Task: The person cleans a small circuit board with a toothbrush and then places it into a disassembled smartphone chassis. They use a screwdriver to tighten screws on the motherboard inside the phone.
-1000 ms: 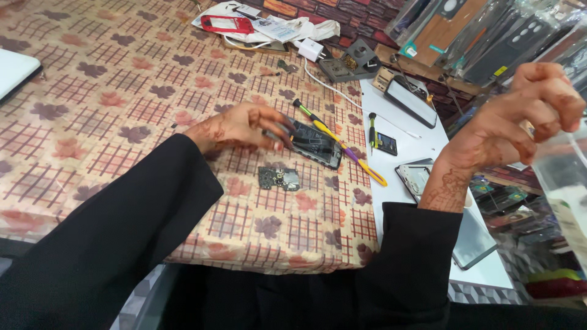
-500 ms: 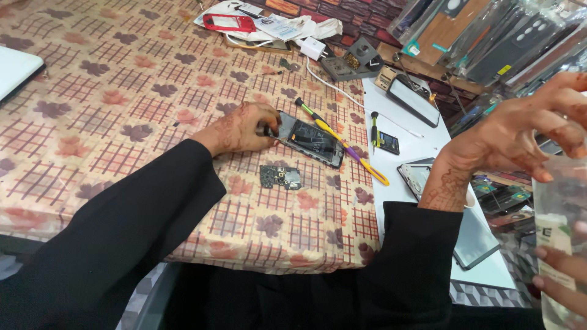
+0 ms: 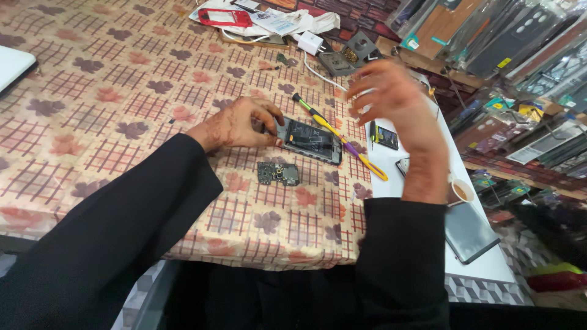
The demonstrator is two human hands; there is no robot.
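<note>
Pinning the opened black smartphone with exposed battery (image 3: 310, 141) at its left end, the left hand (image 3: 239, 124) is curling thumb and fingers closed onto the phone's edge. Phone is lying flat near the right edge of the floral checked tablecloth (image 3: 122, 91). Right hand (image 3: 391, 91) is hovering above and right of the phone, fingers spread loosely, gripping nothing, motion-blurred. Small dark circuit board (image 3: 278, 173) is sitting just below the phone, apart from it. Yellow-and-purple screwdriver (image 3: 342, 142) is lying diagonally along the phone's right side.
</note>
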